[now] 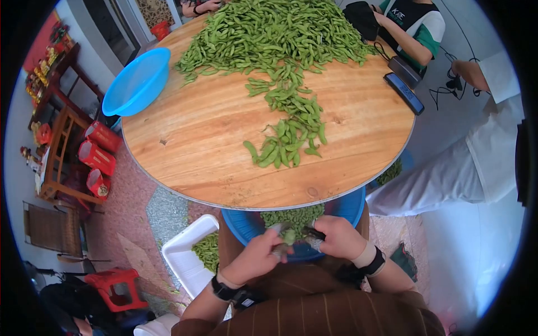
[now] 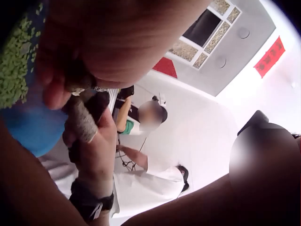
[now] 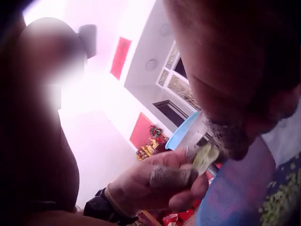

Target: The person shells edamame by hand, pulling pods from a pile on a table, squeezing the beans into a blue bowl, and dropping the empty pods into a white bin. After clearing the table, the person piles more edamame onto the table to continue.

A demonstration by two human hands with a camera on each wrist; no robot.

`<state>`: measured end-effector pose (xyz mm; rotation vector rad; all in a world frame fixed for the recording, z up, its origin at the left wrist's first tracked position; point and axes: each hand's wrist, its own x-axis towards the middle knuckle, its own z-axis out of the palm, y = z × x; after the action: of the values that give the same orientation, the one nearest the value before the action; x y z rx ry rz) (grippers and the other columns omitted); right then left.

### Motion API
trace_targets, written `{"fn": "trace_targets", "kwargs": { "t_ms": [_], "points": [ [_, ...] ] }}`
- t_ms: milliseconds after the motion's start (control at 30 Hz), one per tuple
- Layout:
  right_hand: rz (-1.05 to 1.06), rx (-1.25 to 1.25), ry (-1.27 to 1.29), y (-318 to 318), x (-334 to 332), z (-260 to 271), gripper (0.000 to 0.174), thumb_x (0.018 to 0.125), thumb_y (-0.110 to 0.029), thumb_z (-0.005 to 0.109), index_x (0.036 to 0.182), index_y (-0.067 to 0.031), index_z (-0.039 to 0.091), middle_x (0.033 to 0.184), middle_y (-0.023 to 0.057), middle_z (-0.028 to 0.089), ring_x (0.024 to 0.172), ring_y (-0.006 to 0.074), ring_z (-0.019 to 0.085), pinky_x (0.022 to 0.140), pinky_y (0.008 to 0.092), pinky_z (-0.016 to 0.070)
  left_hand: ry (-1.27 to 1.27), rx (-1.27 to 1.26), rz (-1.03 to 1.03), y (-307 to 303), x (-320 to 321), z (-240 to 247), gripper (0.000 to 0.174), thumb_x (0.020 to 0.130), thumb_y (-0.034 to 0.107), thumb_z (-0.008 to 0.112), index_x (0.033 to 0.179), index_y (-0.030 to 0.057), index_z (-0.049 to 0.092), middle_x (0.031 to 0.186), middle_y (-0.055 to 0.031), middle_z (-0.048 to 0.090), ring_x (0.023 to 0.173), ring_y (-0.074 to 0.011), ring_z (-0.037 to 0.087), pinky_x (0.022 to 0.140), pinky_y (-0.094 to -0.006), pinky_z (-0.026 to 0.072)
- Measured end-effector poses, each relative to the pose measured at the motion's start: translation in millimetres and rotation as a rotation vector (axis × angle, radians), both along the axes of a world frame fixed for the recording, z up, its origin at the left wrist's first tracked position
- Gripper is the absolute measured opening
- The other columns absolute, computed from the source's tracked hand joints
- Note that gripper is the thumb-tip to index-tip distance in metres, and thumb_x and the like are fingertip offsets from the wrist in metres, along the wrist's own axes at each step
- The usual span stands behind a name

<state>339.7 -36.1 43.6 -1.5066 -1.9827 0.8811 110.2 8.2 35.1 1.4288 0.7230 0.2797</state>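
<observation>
Over a blue basin (image 1: 353, 218) in the person's lap, the two hands meet at one green edamame pod (image 3: 205, 157). The left hand (image 1: 261, 252) pinches this pod, which looks split, between thumb and fingers; the thumb has a grey wrap (image 3: 167, 178). At the pod's other end, the right hand (image 1: 339, 239) curls its fingers, with their tips right against it. A grey wrap (image 2: 83, 120) and a black covering (image 2: 98, 104) show on the right digits. Shelled green beans (image 1: 294, 215) lie in the basin. The right palm hides part of the grip.
A round wooden table (image 1: 202, 151) bears a big heap of edamame pods (image 1: 274, 36), with a smaller trail toward the near edge. A light-blue bowl (image 1: 137, 84) and a phone (image 1: 403, 94) are at its sides. A white tub (image 1: 188, 274) holds green pods. Other people are around the table.
</observation>
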Motion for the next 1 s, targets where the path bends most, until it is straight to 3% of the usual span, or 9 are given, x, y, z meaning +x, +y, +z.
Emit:
{"fn": "trace_targets", "kwargs": {
  "t_ms": [33, 133, 200, 333, 533, 667, 700, 767, 1000],
  "points": [
    [0.049, 0.164, -0.083, 2.2, 0.1, 6.4, 0.018, 0.078, -0.014, 0.068, 0.09, -0.0026, 0.061, 0.072, 0.015, 0.059, 0.068, 0.0295, 0.061, 0.061, 0.0345, 0.0479, 0.088, 0.13, 0.056, -0.5, -15.3, 2.9, 0.04, 0.079, -0.005, 0.05, 0.118, -0.002, 0.043, 0.089, -0.0167, 0.066, 0.074, -0.0254, 0.065, 0.066, -0.0353, 0.0513],
    [-0.044, 0.099, -0.076, 13.0, 1.8, 41.9, 0.018, 0.076, -0.013, 0.066, 0.089, -0.0027, 0.061, 0.074, 0.0184, 0.058, 0.07, 0.0376, 0.059, 0.064, 0.0438, 0.0484, 0.461, 0.721, 0.096, -1.1, -66.4, -3.3, 0.029, 0.076, 0.001, 0.053, 0.104, 0.0024, 0.059, 0.092, -0.0217, 0.064, 0.081, -0.0345, 0.065, 0.07, -0.0421, 0.0516],
    [-0.165, 0.213, -0.063, 30.1, 2.6, 54.4, 0.017, 0.076, -0.012, 0.065, 0.089, -0.0026, 0.06, 0.073, 0.0181, 0.058, 0.069, 0.038, 0.059, 0.064, 0.0447, 0.0481, 0.948, 0.634, 0.08, -7.5, -94.2, -6.0, 0.035, 0.07, 0.003, 0.061, 0.105, 0.003, 0.063, 0.103, -0.0214, 0.063, 0.087, -0.0387, 0.061, 0.077, -0.0438, 0.0501],
    [-0.46, 0.546, -0.301, 80.8, 5.9, 57.4, 0.018, 0.076, -0.01, 0.064, 0.09, -0.0017, 0.057, 0.074, 0.018, 0.059, 0.069, 0.0388, 0.059, 0.062, 0.0465, 0.0472, 1.149, 0.891, 0.152, -17.6, -122.8, -8.7, 0.035, 0.072, 0.007, 0.064, 0.107, 0.0034, 0.063, 0.105, -0.0218, 0.061, 0.091, -0.0378, 0.06, 0.078, -0.0435, 0.0491],
    [-0.47, 0.398, -0.233, 97.2, 6.9, 40.4, 0.021, 0.072, -0.008, 0.065, 0.09, -0.0009, 0.056, 0.073, 0.0177, 0.061, 0.07, 0.0398, 0.06, 0.062, 0.0449, 0.0482, 0.426, 0.676, 0.205, 9.3, -57.6, 36.2, 0.026, 0.082, 0.012, 0.063, 0.106, 0.0025, 0.062, 0.096, -0.0167, 0.064, 0.082, -0.0309, 0.063, 0.072, -0.0358, 0.0508],
    [-0.428, 0.378, -0.011, 54.9, -13.5, 60.2, 0.024, 0.069, -0.006, 0.067, 0.091, -0.0009, 0.057, 0.071, 0.0166, 0.061, 0.07, 0.0394, 0.061, 0.063, 0.0414, 0.0496, -0.089, 0.413, 0.286, 18.4, 8.4, 44.3, 0.022, 0.092, 0.014, 0.055, 0.11, 0.0032, 0.062, 0.086, -0.0083, 0.065, 0.071, -0.0139, 0.06, 0.063, -0.0269, 0.0477],
    [-0.436, 0.253, 0.064, 42.2, -23.0, 71.7, 0.025, 0.07, -0.005, 0.067, 0.093, -0.0008, 0.058, 0.075, 0.0167, 0.062, 0.072, 0.0381, 0.062, 0.065, 0.0394, 0.0499, -0.093, 0.408, 0.289, 21.6, 21.4, 48.3, 0.022, 0.092, 0.014, 0.055, 0.11, 0.0032, 0.062, 0.086, -0.0083, 0.065, 0.071, -0.0139, 0.06, 0.063, -0.0269, 0.0477],
    [-0.449, 0.127, 0.136, 24.4, -27.7, 72.9, 0.026, 0.071, -0.005, 0.068, 0.094, -0.0007, 0.059, 0.079, 0.0168, 0.063, 0.075, 0.0369, 0.063, 0.067, 0.0374, 0.0502, -0.282, -0.17, 0.248, 26.2, 41.0, 54.6, 0.02, 0.094, 0.014, 0.051, 0.108, 0.0047, 0.062, 0.084, -0.0022, 0.063, 0.068, -0.0068, 0.054, 0.059, -0.022, 0.0435],
    [-0.292, 0.045, 0.275, 4.5, -11.9, 65.8, 0.03, 0.079, -0.005, 0.062, 0.107, 0.0011, 0.056, 0.089, 0.0163, 0.063, 0.083, 0.0294, 0.065, 0.071, 0.0345, 0.0504, -0.179, 0.048, 0.305, 20.9, 46.7, 38.1, 0.016, 0.094, 0.008, 0.046, 0.103, 0.0055, 0.06, 0.077, 0.0017, 0.056, 0.063, -0.0057, 0.047, 0.058, -0.0209, 0.0402]
  ]
}}
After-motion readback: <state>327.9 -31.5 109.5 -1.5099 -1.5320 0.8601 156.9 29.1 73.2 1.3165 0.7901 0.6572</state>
